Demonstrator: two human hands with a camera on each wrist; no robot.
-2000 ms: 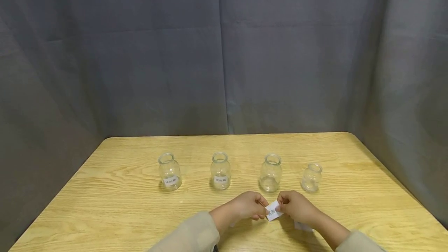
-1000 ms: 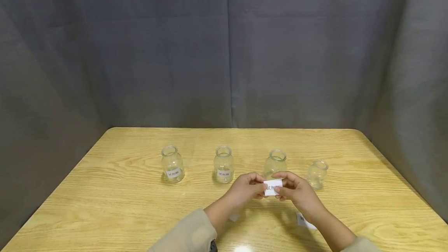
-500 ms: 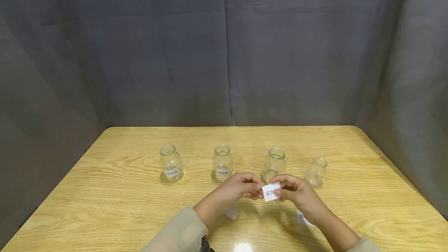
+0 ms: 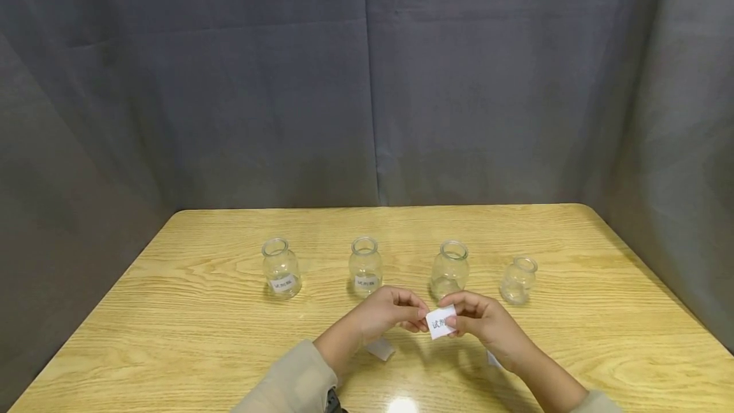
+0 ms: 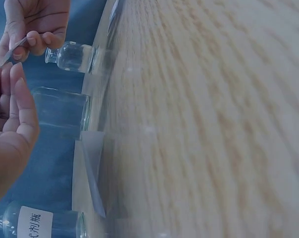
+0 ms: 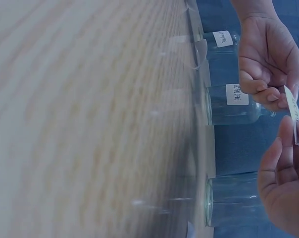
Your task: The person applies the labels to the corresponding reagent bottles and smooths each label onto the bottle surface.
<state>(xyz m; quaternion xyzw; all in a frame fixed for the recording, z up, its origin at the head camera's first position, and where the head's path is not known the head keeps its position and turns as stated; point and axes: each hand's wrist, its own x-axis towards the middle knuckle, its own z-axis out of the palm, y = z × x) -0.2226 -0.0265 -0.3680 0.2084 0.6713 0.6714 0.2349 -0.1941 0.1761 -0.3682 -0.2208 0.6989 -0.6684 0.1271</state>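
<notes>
A small white label printed with dark characters is held up between my two hands, in front of the third jar. My right hand pinches its right part, the thumb covering some of the print. At its left edge the fingertips of my left hand pinch it. Seen edge-on in the right wrist view, the label spans the fingertips of both hands. Two jars on the left, the first and the second, bear similar labels. No label shows on the third jar.
At the right end of the row stands a smaller glass jar. A folded white paper piece lies on the wooden table near my left wrist. Another white paper is partly hidden by my right hand. Grey curtains surround the table.
Both hands raised the label from low over the table, then lowered it slightly. It has turned and now tilts. The jars stand where they were; the head view shifted a little.
</notes>
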